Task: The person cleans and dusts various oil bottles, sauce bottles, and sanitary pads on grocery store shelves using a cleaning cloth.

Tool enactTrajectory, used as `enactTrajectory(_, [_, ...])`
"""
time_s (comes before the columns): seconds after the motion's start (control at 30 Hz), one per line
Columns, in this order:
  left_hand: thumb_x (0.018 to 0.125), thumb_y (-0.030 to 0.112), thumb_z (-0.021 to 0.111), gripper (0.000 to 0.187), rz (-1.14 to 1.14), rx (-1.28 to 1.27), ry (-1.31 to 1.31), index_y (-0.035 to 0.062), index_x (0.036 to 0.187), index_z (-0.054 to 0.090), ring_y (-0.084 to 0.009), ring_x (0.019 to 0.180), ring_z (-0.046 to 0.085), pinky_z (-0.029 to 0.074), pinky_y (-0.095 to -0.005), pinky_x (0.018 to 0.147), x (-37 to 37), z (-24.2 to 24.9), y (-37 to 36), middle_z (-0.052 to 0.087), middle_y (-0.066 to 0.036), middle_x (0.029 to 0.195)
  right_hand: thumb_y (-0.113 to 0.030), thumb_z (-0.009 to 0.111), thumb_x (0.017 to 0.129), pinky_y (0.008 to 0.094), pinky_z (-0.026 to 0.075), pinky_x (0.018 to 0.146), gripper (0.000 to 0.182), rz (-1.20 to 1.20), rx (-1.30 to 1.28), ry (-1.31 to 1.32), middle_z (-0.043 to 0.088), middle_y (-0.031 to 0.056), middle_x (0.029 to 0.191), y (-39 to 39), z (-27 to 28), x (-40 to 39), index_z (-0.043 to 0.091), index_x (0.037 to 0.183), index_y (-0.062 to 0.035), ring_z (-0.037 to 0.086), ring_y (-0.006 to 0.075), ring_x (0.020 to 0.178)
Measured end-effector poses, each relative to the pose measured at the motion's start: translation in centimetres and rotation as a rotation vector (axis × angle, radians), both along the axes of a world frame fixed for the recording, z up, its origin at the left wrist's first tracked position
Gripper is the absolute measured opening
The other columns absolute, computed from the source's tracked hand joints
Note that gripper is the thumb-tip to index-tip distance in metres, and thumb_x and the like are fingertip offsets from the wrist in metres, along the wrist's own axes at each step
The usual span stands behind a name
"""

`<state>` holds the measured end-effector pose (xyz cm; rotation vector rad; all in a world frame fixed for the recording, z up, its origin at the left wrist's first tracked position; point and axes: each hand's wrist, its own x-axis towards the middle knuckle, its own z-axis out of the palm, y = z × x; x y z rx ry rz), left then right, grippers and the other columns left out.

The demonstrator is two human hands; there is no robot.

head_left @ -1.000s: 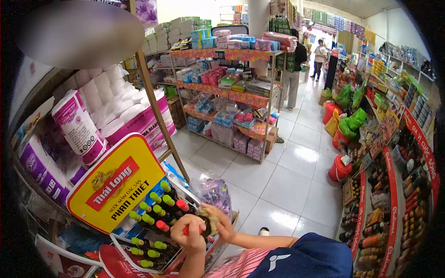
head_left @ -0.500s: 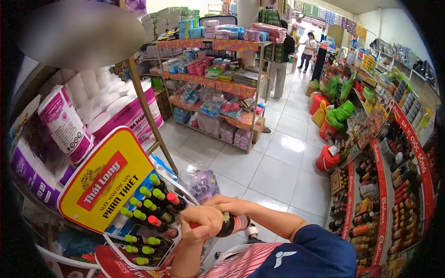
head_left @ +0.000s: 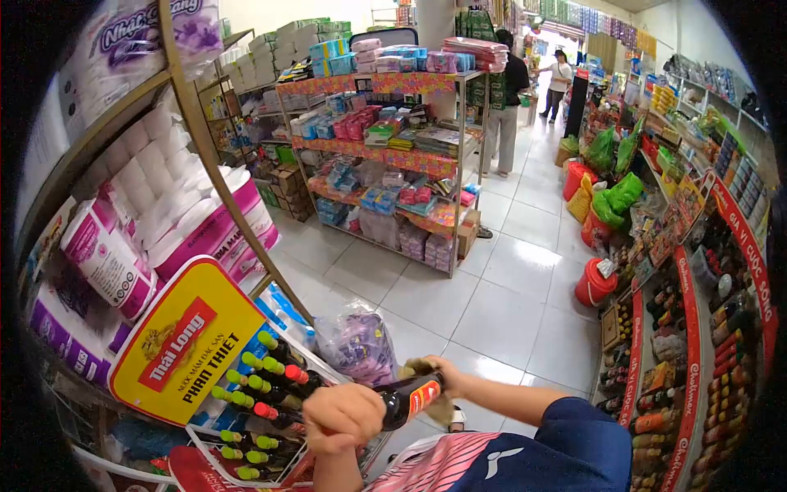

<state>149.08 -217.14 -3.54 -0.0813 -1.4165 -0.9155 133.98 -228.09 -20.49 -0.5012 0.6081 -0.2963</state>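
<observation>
A dark bottle with an orange-red label is held tilted at the bottom centre. My left hand is closed around its neck end. At its base end, my right hand grips an olive-brown cloth that lies against the glass. Just left of my hands, a display rack holds several dark bottles with green or red caps. Above them rises a yellow Thai Long sign.
Wrapped paper rolls fill the left shelves. A purple plastic-wrapped bundle sits on the tiled floor. Goods shelves stand ahead, a red bucket and bottle shelves at right. Two people stand far back.
My right hand has moved from beside my left hand to the bottle's base end, where the cloth now shows. The bottle's label has come into view. The camera view has shifted slightly.
</observation>
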Motion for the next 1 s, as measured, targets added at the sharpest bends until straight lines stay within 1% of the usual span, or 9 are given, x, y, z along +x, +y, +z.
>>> enactTrajectory(0.17, [0.056, 0.005, 0.056, 0.014, 0.398, 0.036, -0.572, 0.0008, 0.048, 0.045, -0.0248, 0.039, 0.041, 0.031, -0.0336, 0.039, -5.3, -2.7, -3.6, 0.043, -0.007, 0.046, -0.036, 0.032, 0.083, 0.0386, 0.042, 0.08, 0.039, -0.316, 0.398, -0.184, 0.058, 0.0102, 0.093, 1.3, -3.8, 0.7, 0.058, 0.089, -0.0085, 0.054, 0.0247, 0.088])
enactTrajectory(0.43, [0.055, 0.011, 0.056, 0.015, 0.416, -0.111, -0.904, 0.0072, 0.046, 0.044, -0.0262, 0.041, 0.044, 0.034, -0.0345, 0.041, -13.2, -7.2, -10.9, 0.044, -0.008, 0.045, -0.034, 0.033, 0.085, 0.036, 0.042, 0.08, 0.036, -0.132, 0.365, -0.389, 0.056, 0.0097, 0.098, -5.9, -5.0, -2.9, 0.052, 0.1, -0.0071, 0.053, 0.0224, 0.089])
enactTrajectory(0.63, [0.053, 0.012, 0.057, 0.017, 0.513, -0.2, -0.883, 0.0088, 0.046, 0.042, -0.0244, 0.041, 0.044, 0.035, -0.0332, 0.043, -14.4, -4.2, -13.3, 0.043, -0.006, 0.044, -0.032, 0.035, 0.086, 0.0341, 0.041, 0.08, 0.036, -0.056, 0.199, -0.564, 0.054, 0.0093, 0.101, -9.9, -0.7, -4.6, 0.047, 0.107, -0.006, 0.052, 0.0206, 0.09])
enactTrajectory(0.7, [0.051, 0.012, 0.058, 0.017, 0.586, -0.245, -0.827, 0.0082, 0.047, 0.042, -0.024, 0.041, 0.043, 0.034, -0.033, 0.043, -14.2, -3.1, -14.7, 0.042, -0.006, 0.045, -0.031, 0.035, 0.086, 0.0335, 0.041, 0.08, 0.036, -0.07, 0.355, -0.671, 0.053, 0.0092, 0.102, -9.4, 1.6, -6.4, 0.045, 0.11, -0.0057, 0.052, 0.02, 0.091])
enactTrajectory(0.73, [0.051, 0.011, 0.058, 0.017, 0.635, -0.26, -0.79, 0.0077, 0.048, 0.042, -0.024, 0.041, 0.043, 0.033, -0.0331, 0.042, -14.0, -2.8, -15.4, 0.042, -0.006, 0.045, -0.035, 0.037, 0.086, 0.0405, 0.039, 0.085, 0.037, -0.039, 0.706, -0.858, 0.054, 0.012, 0.103, -9.1, 3.0, -7.5, 0.049, 0.105, -0.0061, 0.051, 0.0247, 0.096])
enactTrajectory(0.77, [0.05, 0.009, 0.053, 0.011, 0.683, -0.253, -0.784, 0.0069, 0.049, 0.042, -0.0242, 0.043, 0.04, 0.033, -0.0329, 0.043, -13.6, -2.5, -16.2, 0.04, -0.006, 0.048, -0.032, 0.039, 0.086, 0.039, 0.038, 0.087, 0.035, -0.177, 0.536, -0.587, 0.049, 0.0129, 0.111, -9.0, 4.0, -7.8, 0.047, 0.108, -0.0054, 0.048, 0.0243, 0.101])
enactTrajectory(0.83, [0.061, 0.004, 0.052, 0.012, 0.972, -0.004, -0.608, 0.0027, 0.051, 0.045, -0.024, 0.043, 0.043, 0.032, -0.0325, 0.043, -14.1, -2.2, -16.9, 0.043, -0.009, 0.048, -0.022, 0.047, 0.083, 0.0385, 0.036, 0.09, 0.034, -0.266, 0.322, -0.533, 0.044, 0.0124, 0.116, -8.0, 7.4, -9.1, 0.042, 0.112, -0.0047, 0.044, 0.0228, 0.106])
enactTrajectory(0.9, [0.075, 0.009, 0.05, 0.021, 1.08, 0.378, -0.283, -0.0004, 0.056, 0.047, -0.0109, 0.042, 0.041, 0.03, -0.0259, 0.041, -15.4, -1.8, -17.4, 0.045, -0.004, 0.048, -0.018, 0.05, 0.081, 0.0369, 0.034, 0.091, 0.039, -0.359, 0.034, -0.463, 0.043, 0.0115, 0.118, -7.0, 6.9, -8.8, 0.038, 0.115, -0.0039, 0.044, 0.0223, 0.106])
enactTrajectory(1.0, [0.078, 0.011, 0.048, 0.026, 0.94, 0.602, 0.019, 0.0015, 0.054, 0.045, -0.01, 0.039, 0.039, 0.029, -0.0229, 0.038, -16.5, -0.3, -18.2, 0.043, -0.003, 0.047, -0.012, 0.055, 0.077, 0.0334, 0.03, 0.094, 0.05, -0.517, -0.525, -0.279, 0.038, 0.0105, 0.122, -6.1, 5.8, -8.4, 0.032, 0.121, -0.0027, 0.04, 0.0214, 0.11])
